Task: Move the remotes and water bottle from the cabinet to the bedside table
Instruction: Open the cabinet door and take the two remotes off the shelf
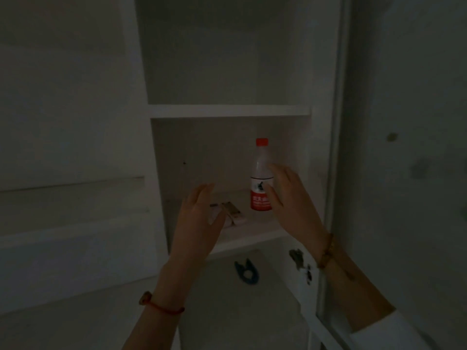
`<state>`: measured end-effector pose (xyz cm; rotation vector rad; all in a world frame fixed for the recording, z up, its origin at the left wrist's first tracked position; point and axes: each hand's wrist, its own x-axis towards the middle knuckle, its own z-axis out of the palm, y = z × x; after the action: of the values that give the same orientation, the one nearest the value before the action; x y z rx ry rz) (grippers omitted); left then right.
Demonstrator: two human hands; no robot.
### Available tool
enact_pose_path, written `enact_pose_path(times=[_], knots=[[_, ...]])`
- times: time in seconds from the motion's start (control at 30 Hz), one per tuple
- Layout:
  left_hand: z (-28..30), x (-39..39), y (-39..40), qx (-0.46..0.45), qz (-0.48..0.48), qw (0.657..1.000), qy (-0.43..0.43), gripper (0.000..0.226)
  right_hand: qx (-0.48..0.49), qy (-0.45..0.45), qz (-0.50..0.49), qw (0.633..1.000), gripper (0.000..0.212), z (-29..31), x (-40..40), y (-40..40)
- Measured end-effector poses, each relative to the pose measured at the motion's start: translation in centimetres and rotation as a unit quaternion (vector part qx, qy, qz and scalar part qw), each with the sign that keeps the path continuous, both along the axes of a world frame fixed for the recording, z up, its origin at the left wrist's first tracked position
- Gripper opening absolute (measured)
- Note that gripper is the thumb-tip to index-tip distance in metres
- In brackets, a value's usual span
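Your right hand point(285, 195), fingers spread and empty, reaches the upright water bottle point(261, 178) just to its left, red-capped clear plastic on the cabinet shelf point(252, 238). Your open left hand point(199, 215) hovers over the flat, pale remotes point(231, 213) lying beside it.

Blue forked object point(246, 271) on the lower shelf, empty white shelf point(228, 111) above

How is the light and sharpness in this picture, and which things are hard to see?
Head view: very dim and soft; only the red-capped clear plastic water bottle stands out; the pale remotes behind the left hand are blurred; shelf edges bend slightly toward the frame's borders.
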<state>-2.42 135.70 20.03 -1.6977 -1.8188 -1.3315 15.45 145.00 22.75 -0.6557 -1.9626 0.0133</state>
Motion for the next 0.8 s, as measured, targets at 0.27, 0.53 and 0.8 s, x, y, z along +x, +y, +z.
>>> enact_pose_path(times=[0.27, 0.53, 0.8], knots=[[-2.0, -2.7, 5.2, -0.124, 0.042, 0.99, -0.054, 0.051, -0.051, -0.082, 0.034, 0.995, 0.035, -3.0, -5.7, 4.1], [-2.3, -3.2, 8.2, -0.278, 0.125, 0.949, -0.08, 0.049, -0.157, -0.287, -0.032, 0.945, 0.028, -4.3, -9.2, 6.8], [-1.1, -3.0, 9.5, -0.328, 0.078, 0.93, -0.149, 0.038, -0.221, -0.283, -0.05, 0.932, 0.026, -4.0, -11.0, 6.7]])
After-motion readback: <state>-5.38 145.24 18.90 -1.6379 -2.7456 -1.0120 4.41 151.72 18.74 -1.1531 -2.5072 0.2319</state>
